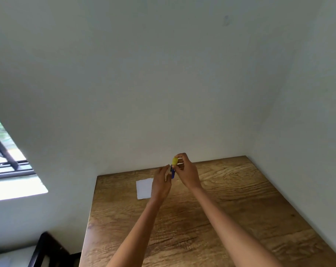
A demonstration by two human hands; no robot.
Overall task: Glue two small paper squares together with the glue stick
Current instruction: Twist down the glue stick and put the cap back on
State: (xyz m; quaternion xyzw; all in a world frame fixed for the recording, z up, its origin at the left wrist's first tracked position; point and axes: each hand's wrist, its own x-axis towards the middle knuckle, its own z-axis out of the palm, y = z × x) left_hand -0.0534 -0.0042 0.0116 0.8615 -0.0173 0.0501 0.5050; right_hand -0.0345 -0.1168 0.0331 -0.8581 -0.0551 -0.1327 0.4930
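In the head view, just below the centre of the frame, you are holding the glue stick (173,171) upright above the bench (230,199). Your left hand (160,186) is pinching its blue body while your right hand (186,171) is gripping the yellow cap (175,161), probably so one hand steadies while the other works the cap. One white paper square (144,188) is lying flat just left of your hands, within easy reach; I cannot see a second square.

paper (144,188) part hidden behind left hand (160,186)
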